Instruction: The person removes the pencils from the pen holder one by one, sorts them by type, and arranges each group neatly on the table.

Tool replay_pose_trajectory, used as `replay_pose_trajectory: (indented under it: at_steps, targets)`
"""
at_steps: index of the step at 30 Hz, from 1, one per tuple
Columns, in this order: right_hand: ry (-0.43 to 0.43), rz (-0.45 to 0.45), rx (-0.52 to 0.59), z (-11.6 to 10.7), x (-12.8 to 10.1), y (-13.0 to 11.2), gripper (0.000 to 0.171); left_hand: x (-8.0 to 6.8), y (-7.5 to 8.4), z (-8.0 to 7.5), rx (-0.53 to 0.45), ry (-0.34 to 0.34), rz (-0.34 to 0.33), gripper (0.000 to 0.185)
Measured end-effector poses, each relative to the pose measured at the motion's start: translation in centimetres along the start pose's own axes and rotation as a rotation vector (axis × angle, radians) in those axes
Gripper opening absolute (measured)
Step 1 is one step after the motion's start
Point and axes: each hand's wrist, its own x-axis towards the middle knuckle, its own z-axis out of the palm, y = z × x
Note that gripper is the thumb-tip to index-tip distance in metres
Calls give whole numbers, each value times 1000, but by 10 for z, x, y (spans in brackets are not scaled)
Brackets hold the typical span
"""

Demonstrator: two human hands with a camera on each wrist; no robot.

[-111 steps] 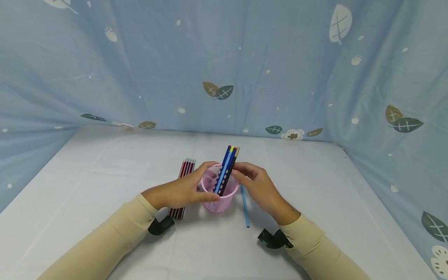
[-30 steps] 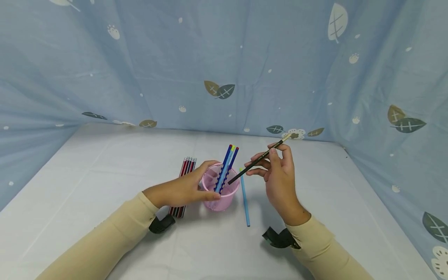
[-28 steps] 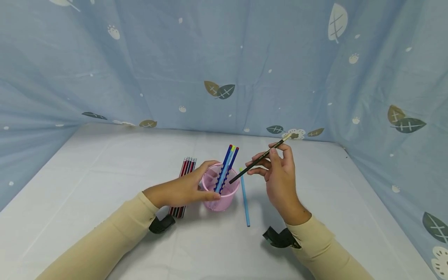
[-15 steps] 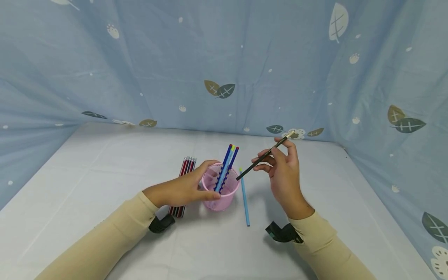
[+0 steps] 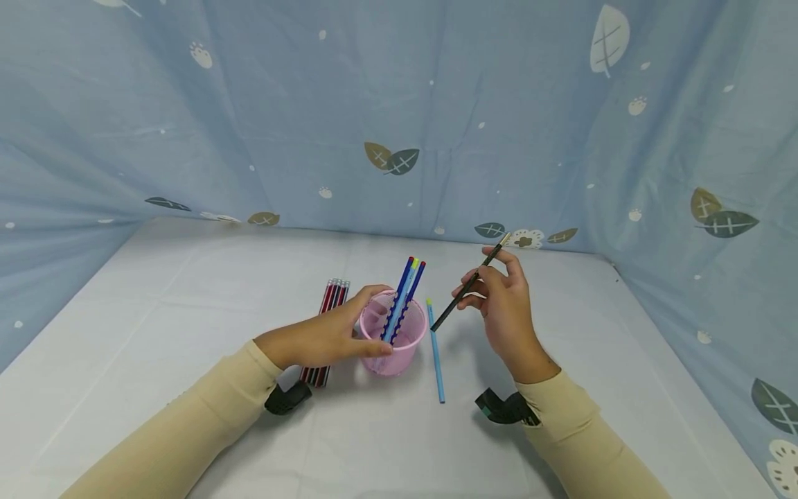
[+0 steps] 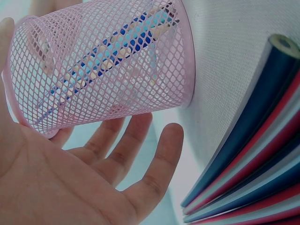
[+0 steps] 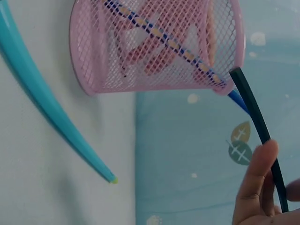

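**Two Separate Grips: Cup and Pencil**

The left hand (image 5: 333,339) is gripping the pink mesh cup (image 5: 402,362) at its rim: the thumb is lying along the near edge, the index finger is touching the rim, and the remaining fingers are spreading loosely apart from one another. The right hand (image 5: 508,312) is pinching the black pencil (image 5: 449,310) between thumb and fingers. The two hands are staying clear of each other, on opposite sides of the cup.

The black pencil is slanting: its dark end is pointing down and toward the person, just beside the cup's right side, and its gold-coloured end is pointing up, away and to the right. Contact between pencil and rim is not showing clearly.

The cup is standing on the white table (image 5: 218,291), mouth facing up. Three pencils (image 5: 405,294), two dark blue and one light blue, are leaning inside, tops pointing away and slightly right.

To the right, a light blue pencil (image 5: 438,367) is lying lengthwise, its yellow end pointing away. To the left, striped pencils (image 5: 333,298) are lying side by side, partly beneath the left hand in the head view. Behind, a blue curtain (image 5: 280,104) is hanging.
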Motion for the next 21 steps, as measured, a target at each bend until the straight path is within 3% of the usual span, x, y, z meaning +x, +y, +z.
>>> replay_pose_trajectory:
  at_steps: [11, 21]
  targets:
    - [-100, 150, -193, -2, 6, 17, 32, -1, 0, 1, 5, 7, -8, 90]
    - [-265, 297, -334, -6, 11, 29, 42, 0, 0, 1, 3, 7, 4, 89]
